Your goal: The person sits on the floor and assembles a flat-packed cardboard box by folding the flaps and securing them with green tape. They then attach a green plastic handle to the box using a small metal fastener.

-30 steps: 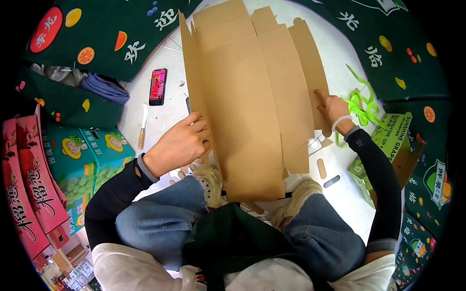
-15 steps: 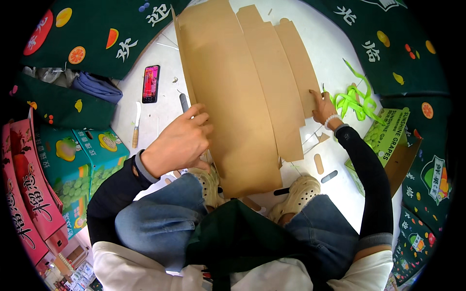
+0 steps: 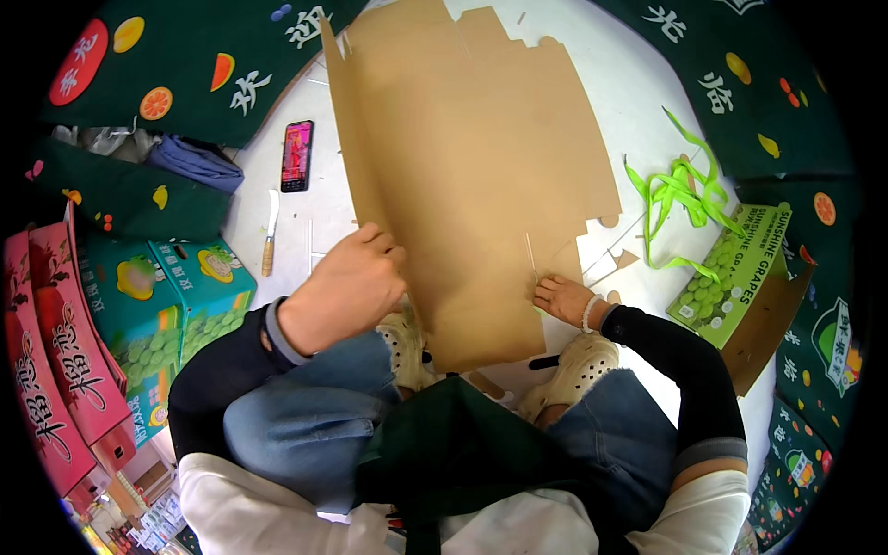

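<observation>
A large brown cardboard sheet (image 3: 462, 166) lies in front of me, creased into panels, with a narrow flap raised along its left side. My left hand (image 3: 347, 289) is closed at the lower part of that left edge, its curled fingers against the flap; the thumb is hidden. My right hand (image 3: 566, 301) rests with fingers stretched on the sheet's lower right part, beside a thin slit. Between my shoes, the sheet's near end reaches toward my green apron (image 3: 444, 444).
To the left lie a phone (image 3: 296, 155) and a wooden-handled knife (image 3: 269, 233), near pink cartons (image 3: 69, 333) and teal cartons (image 3: 176, 305). On the right are bright green ribbon (image 3: 680, 190) and an opened green grape carton (image 3: 740, 268). Cardboard scraps (image 3: 624, 260) lie on the white floor.
My right hand has moved from the sheet's far right edge down and toward me. The right-hand panels now lie flatter and spread wider. My left hand has curled more tightly at the left edge.
</observation>
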Action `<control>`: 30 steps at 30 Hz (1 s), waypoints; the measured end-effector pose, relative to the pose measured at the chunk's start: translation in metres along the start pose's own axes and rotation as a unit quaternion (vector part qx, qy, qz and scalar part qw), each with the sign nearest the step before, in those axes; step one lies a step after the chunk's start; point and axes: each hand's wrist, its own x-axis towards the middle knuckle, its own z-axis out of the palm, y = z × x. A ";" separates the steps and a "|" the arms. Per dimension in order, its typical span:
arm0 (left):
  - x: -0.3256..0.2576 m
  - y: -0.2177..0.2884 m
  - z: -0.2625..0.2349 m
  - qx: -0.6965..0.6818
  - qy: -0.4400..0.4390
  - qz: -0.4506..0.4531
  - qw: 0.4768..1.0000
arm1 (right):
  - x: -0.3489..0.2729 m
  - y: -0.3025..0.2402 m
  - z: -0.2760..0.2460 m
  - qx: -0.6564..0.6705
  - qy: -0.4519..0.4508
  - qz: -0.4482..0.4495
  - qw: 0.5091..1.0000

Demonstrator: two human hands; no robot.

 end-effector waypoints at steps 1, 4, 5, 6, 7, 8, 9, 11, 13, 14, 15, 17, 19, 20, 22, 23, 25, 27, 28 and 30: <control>0.001 0.002 0.002 0.014 -0.003 0.003 1.000 | 0.005 0.000 0.001 -0.012 -0.019 -0.003 1.000; 0.006 0.015 0.014 0.142 -0.050 -0.019 0.988 | 0.014 0.003 0.002 -0.029 -0.044 -0.017 0.998; 0.007 0.022 0.022 0.198 -0.093 -0.030 0.975 | 0.015 0.004 0.001 -0.033 -0.048 -0.022 0.998; 0.006 0.029 0.026 0.214 -0.094 -0.021 0.972 | 0.016 0.003 0.000 -0.039 -0.027 -0.018 0.999; 0.006 0.036 0.029 0.229 -0.092 -0.011 0.969 | 0.015 0.003 0.001 -0.044 -0.009 -0.011 0.999; 0.008 0.042 0.032 0.245 -0.090 0.000 0.965 | 0.013 0.003 0.002 -0.050 0.010 -0.004 0.999; 0.012 0.047 0.041 0.250 -0.122 0.021 0.960 | 0.009 0.004 0.002 -0.056 -0.001 -0.001 0.998; 0.016 0.055 0.051 0.296 -0.136 0.047 0.944 | 0.006 0.003 -0.001 -0.065 -0.021 0.001 0.998; 0.023 0.062 0.063 0.323 -0.183 0.068 0.926 | 0.006 0.000 -0.002 -0.071 -0.006 0.005 0.997; 0.024 0.063 0.070 0.322 -0.194 0.077 0.923 | 0.007 -0.001 -0.002 -0.073 0.002 0.006 0.997; 0.024 0.064 0.076 0.320 -0.205 0.086 0.921 | 0.008 -0.001 -0.002 -0.082 0.006 0.002 0.997; 0.026 0.066 0.094 0.328 -0.205 0.099 0.917 | 0.008 0.000 0.001 -0.097 0.013 -0.004 0.995; 0.024 0.065 0.110 0.349 -0.186 0.103 0.913 | 0.008 0.002 -0.004 -0.119 0.023 -0.021 0.992; 0.024 0.063 0.116 0.344 -0.189 0.087 0.916 | 0.008 0.003 -0.008 -0.130 0.028 -0.030 0.991; 0.027 0.057 0.124 0.333 -0.191 0.055 0.922 | 0.009 0.008 -0.015 -0.126 -0.040 -0.018 0.991; 0.030 0.053 0.127 0.325 -0.201 0.066 0.922 | 0.009 0.010 -0.017 -0.123 -0.075 -0.012 0.989; 0.037 0.045 0.134 0.309 -0.218 0.088 0.922 | -0.001 0.018 -0.013 -0.123 -0.049 -0.005 0.991; 0.035 0.041 0.154 0.321 -0.149 0.154 0.923 | -0.005 0.018 -0.017 -0.124 -0.030 0.007 0.992; 0.033 0.038 0.166 0.324 -0.117 0.185 0.920 | -0.006 0.015 -0.027 -0.124 -0.025 0.015 0.992; 0.033 0.035 0.188 0.283 -0.093 0.213 0.931 | -0.007 0.010 -0.042 -0.134 -0.009 0.023 0.991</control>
